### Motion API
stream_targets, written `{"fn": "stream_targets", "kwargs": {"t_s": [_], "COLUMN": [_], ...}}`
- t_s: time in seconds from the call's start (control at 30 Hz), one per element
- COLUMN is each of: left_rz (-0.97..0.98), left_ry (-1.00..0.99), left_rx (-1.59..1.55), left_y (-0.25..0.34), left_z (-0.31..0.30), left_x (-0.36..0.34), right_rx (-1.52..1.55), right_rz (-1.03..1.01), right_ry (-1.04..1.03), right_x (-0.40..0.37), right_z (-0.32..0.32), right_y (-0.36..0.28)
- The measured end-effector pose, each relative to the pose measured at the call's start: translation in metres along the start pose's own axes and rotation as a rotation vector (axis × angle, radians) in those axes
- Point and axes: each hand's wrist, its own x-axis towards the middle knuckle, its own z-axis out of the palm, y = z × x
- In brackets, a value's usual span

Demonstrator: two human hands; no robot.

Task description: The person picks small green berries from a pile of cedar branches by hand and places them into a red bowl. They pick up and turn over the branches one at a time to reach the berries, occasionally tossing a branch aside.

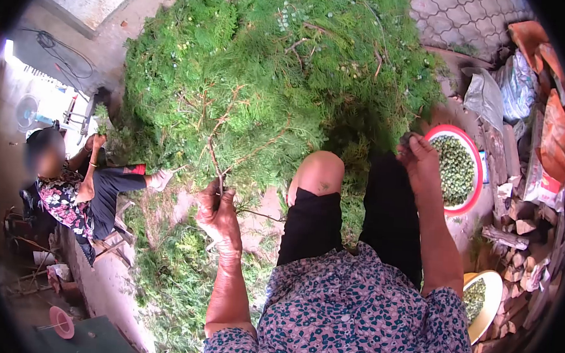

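Observation:
My left hand (220, 215) is closed around the woody base of a leafy evergreen branch (214, 148), whose forked twigs spread upward over a large pile of cut greenery (238, 51). My right hand (418, 160) is raised by my right knee, fingers pinched together at the left edge of a red-rimmed basin (435, 133). What sits between those fingers is too dark and small to name. Small round green cones (452, 171) fill much of the basin.
A yellow basin (496, 299) with more green cones stands at lower right, beside stacked firewood (517, 255). Plastic bags (517, 87) lie at upper right. On the left, a seated person (68, 192) holds a green sprig (101, 117); behind is a fan (27, 110).

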Motion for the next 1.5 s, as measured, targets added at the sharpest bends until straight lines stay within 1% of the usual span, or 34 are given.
{"fn": "stream_targets", "kwargs": {"t_s": [0.07,0.1,0.23,0.27,0.33,0.37,0.4,0.47,0.53,0.57,0.63,0.67,0.7,0.73,0.8,0.83,0.87,0.93,0.97,1.0,1.03,1.07,1.13,1.17,1.2,1.27,1.3,1.33,1.37,1.4,1.43,1.47,1.5], "left_rz": [-0.047,-0.03,-0.06,0.012,0.059,0.055,0.094,0.071,0.068,0.053,0.04,0.002,-0.038,-0.036,-0.154,-0.195,-0.217,-0.43,-0.45,-0.561,-0.608,-0.652,-0.827,-0.885,-0.92,-0.918,-0.918,-0.997,-1.07,-1.062,-1.092,-1.126,-1.062], "left_ry": [0.042,0.058,0.126,0.133,0.23,0.237,0.24,0.3,0.317,0.31,0.294,0.271,0.246,0.235,0.177,0.144,0.155,0.176,0.074,0.041,0.013,-0.016,-0.126,-0.169,-0.23,-0.422,-0.428,-0.329,-0.226,-0.224,-0.258,-0.295,-0.301], "left_rx": [-0.047,-0.11,-0.096,-0.021,-0.041,-0.01,-0.02,-0.15,-0.354,-0.422,-0.496,-0.582,-0.67,-0.682,-0.861,-0.906,-0.943,-1.076,-1.119,-1.24,-1.29,-1.34,-1.546,-1.576,-1.656,-1.829,-1.831,-1.756,-1.678,-1.682,-1.741,-1.799,-1.706], "left_y": [0.005,0.009,0.021,0.023,0.029,0.038,0.037,0.045,0.043,0.045,0.048,0.047,0.045,0.042,0.033,0.031,0.027,0.026,0.021,0.017,0.014,0.013,-0.002,0.004,0.004,-0.002,-0.001,0.002,0.007,0.006,0.002,0.002,0.006], "left_z": [0.003,0.006,0.003,-0.001,-0.003,-0.006,-0.01,-0.013,-0.014,-0.014,-0.011,-0.009,-0.005,-0.001,0.008,0.011,0.017,0.025,0.029,0.033,0.038,0.044,0.053,0.057,0.06,0.068,0.069,0.07,0.071,0.073,0.074,0.075,0.077], "left_x": [0.012,0.018,0.041,0.048,0.063,0.07,0.079,0.091,0.105,0.107,0.109,0.109,0.109,0.107,0.101,0.096,0.091,0.082,0.079,0.073,0.068,0.064,0.058,0.055,0.05,0.045,0.042,0.04,0.039,0.039,0.039,0.037,0.033], "right_rx": [-0.02,-0.037,-0.079,-0.078,-0.097,-0.1,-0.122,-0.15,-0.262,-0.341,-0.453,-0.397,-0.366,-0.348,-0.434,-0.414,-0.392,-0.337,-0.407,-0.474,-0.44,-0.438,-0.407,-0.454,-0.455,-0.453,-0.481,-0.481,-0.458,-0.435,-0.342,-0.342,-0.47], "right_rz": [0.031,0.046,0.075,0.074,0.095,0.101,0.098,0.107,0.062,0.007,0.018,0.059,0.114,0.078,0.022,0.054,0.085,0.053,-0.169,-0.387,-0.455,-0.456,-0.565,-0.482,-0.484,-0.696,-0.668,-0.675,-0.58,-0.482,-0.6,-0.597,-0.616], "right_ry": [-0.065,-0.062,-0.129,-0.138,-0.169,-0.178,-0.188,-0.198,-0.333,-0.419,-0.585,-0.639,-0.64,-0.689,-0.723,-0.676,-0.633,-0.611,-0.656,-0.699,-0.685,-0.69,-0.696,-0.673,-0.668,-0.602,-0.574,-0.575,-0.594,-0.616,-0.698,-0.7,-0.729], "right_x": [-0.003,-0.005,-0.01,-0.011,-0.012,-0.012,-0.016,-0.028,-0.041,-0.049,-0.065,-0.072,-0.075,-0.07,-0.063,-0.065,-0.068,-0.071,-0.07,-0.071,-0.074,-0.073,-0.071,-0.076,-0.075,-0.074,-0.08,-0.085,-0.09,-0.092,-0.089,-0.089,-0.088], "right_z": [0.012,0.018,0.033,0.034,0.037,0.041,0.046,0.057,0.076,0.086,0.106,0.119,0.125,0.127,0.136,0.143,0.152,0.163,0.168,0.174,0.18,0.184,0.186,0.19,0.192,0.194,0.193,0.189,0.183,0.181,0.181,0.179,0.175], "right_y": [0.008,0.01,0.026,0.029,0.034,0.034,0.032,0.029,0.023,0.023,0.023,0.024,0.031,0.043,0.051,0.049,0.044,0.04,0.039,0.038,0.038,0.043,0.055,0.049,0.052,0.054,0.049,0.047,0.046,0.046,0.051,0.053,0.053]}}
